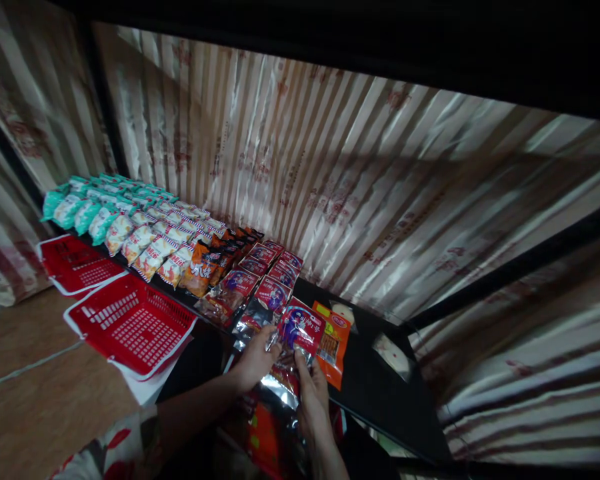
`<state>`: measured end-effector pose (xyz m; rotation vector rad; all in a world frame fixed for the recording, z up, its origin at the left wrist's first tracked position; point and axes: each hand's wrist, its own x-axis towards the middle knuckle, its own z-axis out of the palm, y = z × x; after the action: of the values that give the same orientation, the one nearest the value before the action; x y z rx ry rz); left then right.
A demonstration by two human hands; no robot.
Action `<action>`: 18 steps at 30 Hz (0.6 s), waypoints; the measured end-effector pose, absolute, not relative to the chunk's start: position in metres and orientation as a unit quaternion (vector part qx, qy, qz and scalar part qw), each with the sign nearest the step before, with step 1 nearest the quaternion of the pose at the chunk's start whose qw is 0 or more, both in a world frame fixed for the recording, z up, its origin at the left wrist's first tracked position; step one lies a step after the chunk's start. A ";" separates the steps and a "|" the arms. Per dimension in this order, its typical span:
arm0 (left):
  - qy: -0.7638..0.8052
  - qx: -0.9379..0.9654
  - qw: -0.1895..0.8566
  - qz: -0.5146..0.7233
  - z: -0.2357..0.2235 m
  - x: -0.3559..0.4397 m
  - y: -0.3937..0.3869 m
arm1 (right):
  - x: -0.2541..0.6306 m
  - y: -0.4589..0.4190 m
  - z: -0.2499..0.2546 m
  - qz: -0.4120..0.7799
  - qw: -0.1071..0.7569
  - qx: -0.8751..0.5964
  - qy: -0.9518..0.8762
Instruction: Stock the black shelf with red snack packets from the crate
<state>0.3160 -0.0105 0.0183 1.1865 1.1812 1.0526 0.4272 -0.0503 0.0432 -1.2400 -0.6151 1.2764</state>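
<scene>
Head view: my left fingers (270,338) and right fingers (303,368) pinch a red packet (303,328) beside the orange packet (336,343); best evenly.

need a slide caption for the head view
Left hand and right hand hold a red packet beside rows of bagged snacks.

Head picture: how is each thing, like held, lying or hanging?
Red packet: held by both hands
Left hand: gripping red packet
Right hand: gripping red packet
Orange packet: lying on black shelf
Green-and-white bags: plump, in rows
Curtain: hanging in folds
Nearer red basket: open-topped
</scene>
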 end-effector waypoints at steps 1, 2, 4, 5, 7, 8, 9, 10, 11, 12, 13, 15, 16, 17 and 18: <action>0.503 0.506 0.544 0.442 0.023 0.315 -0.010 | 0.428 -0.051 0.045 0.542 0.590 -0.532 -0.273; 0.508 0.511 0.537 0.439 0.027 0.313 -0.010 | 0.428 -0.052 0.046 0.538 0.589 -0.532 -0.282; 0.518 0.523 0.520 0.434 0.034 0.310 -0.008 | 0.429 -0.053 0.050 0.531 0.581 -0.539 -0.299; 0.523 0.530 0.509 0.432 0.037 0.308 -0.006 | 0.430 -0.053 0.051 0.529 0.575 -0.544 -0.306; 0.531 0.546 0.486 0.428 0.042 0.305 -0.003 | 0.431 -0.053 0.054 0.528 0.565 -0.547 -0.322; 0.534 0.555 0.476 0.425 0.043 0.303 -0.001 | 0.432 -0.052 0.055 0.528 0.561 -0.545 -0.331; 0.534 0.563 0.468 0.422 0.044 0.302 0.001 | 0.432 -0.052 0.056 0.529 0.558 -0.542 -0.341; 0.532 0.572 0.462 0.420 0.044 0.300 0.003 | 0.432 -0.051 0.056 0.528 0.553 -0.539 -0.352; 0.529 0.579 0.457 0.419 0.045 0.299 0.004 | 0.432 -0.050 0.056 0.526 0.550 -0.538 -0.362; 0.526 0.585 0.452 0.420 0.045 0.297 0.006 | 0.431 -0.048 0.057 0.522 0.549 -0.538 -0.371; 0.526 0.590 0.447 0.419 0.047 0.296 0.009 | 0.431 -0.046 0.058 0.518 0.549 -0.537 -0.378; 0.535 0.597 0.432 0.413 0.051 0.292 0.013 | 0.429 -0.041 0.061 0.517 0.550 -0.529 -0.387; 0.543 0.600 0.424 0.407 0.054 0.290 0.016 | 0.427 -0.037 0.063 0.521 0.551 -0.523 -0.389; 0.549 0.604 0.415 0.402 0.058 0.288 0.018 | 0.426 -0.033 0.065 0.526 0.551 -0.517 -0.390; 0.553 0.608 0.408 0.397 0.063 0.286 0.021 | 0.425 -0.028 0.067 0.530 0.551 -0.512 -0.391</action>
<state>0.2862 0.0210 0.0633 1.5335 1.3927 1.0013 0.4250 -0.0278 0.0673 -1.2118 -0.9255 1.2547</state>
